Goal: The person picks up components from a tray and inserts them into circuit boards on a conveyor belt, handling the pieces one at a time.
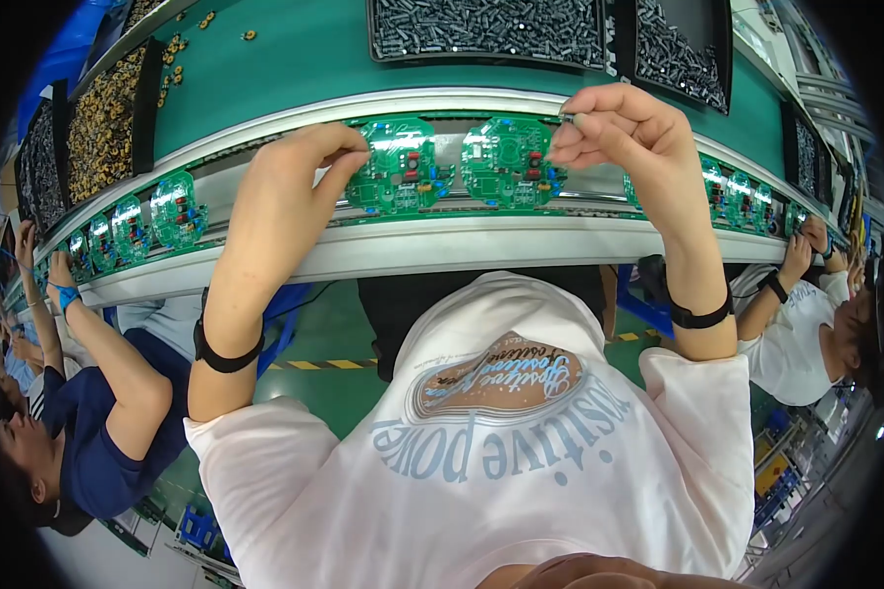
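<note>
Two green circuit boards lie side by side in front of me on a rail line. My left hand (pixel 300 172) is closed, thumb and forefinger pinched at the left edge of the left circuit board (pixel 398 162); whatever may be between the fingertips is hidden. Above the right edge of the right circuit board (pixel 501 162), my right hand (pixel 634 137) pinches a small dark electronic component (pixel 567 118) between thumb and forefinger, its other fingers curled loosely. Red, blue and black parts stand on both boards.
Behind the rail (pixel 393 236), black bins hold heaps of dark cylindrical components (pixel 486 27) and yellowish components (pixel 108 123). Loose yellowish parts (pixel 172 74) lie on the green surface. More boards (pixel 177 211) line the rail. Co-workers (pixel 98 393) sit to the left and right (pixel 805 324).
</note>
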`<state>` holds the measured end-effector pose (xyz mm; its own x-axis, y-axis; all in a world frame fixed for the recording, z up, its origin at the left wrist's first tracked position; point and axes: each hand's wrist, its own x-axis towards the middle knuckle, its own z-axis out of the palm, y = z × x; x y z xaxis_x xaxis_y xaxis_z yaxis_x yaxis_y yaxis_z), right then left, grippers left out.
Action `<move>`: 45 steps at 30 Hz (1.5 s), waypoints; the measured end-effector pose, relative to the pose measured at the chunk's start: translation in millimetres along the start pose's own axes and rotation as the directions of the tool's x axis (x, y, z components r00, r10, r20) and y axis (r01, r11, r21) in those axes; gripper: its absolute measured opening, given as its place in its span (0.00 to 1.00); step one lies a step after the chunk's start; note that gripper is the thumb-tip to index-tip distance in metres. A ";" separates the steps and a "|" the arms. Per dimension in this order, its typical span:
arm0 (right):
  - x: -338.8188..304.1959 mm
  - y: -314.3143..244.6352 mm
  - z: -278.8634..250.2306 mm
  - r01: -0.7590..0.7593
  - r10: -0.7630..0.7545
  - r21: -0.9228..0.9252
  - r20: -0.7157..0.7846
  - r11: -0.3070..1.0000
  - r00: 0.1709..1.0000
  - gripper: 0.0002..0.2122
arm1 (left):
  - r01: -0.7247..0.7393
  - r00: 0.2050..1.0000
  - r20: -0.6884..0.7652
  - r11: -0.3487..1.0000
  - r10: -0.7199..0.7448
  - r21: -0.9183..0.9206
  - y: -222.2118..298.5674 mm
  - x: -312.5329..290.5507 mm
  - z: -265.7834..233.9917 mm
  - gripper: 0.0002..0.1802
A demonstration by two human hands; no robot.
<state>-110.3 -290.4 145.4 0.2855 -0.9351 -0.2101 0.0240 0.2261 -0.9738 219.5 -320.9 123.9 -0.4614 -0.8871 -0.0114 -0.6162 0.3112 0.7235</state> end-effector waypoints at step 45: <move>10.7 52.4 16.3 0.197 -0.409 -0.900 0.023 0.389 0.912 0.06 | 0.332 0.930 0.336 0.726 -0.147 -0.602 -24.2 30.2 -6.9 0.14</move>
<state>-90.4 -284.1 93.5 0.2722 -0.9392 0.2091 -0.7965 -0.3419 -0.4986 225.0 -357.5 110.8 -0.5532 -0.7564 -0.3489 -0.2169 -0.2736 0.9371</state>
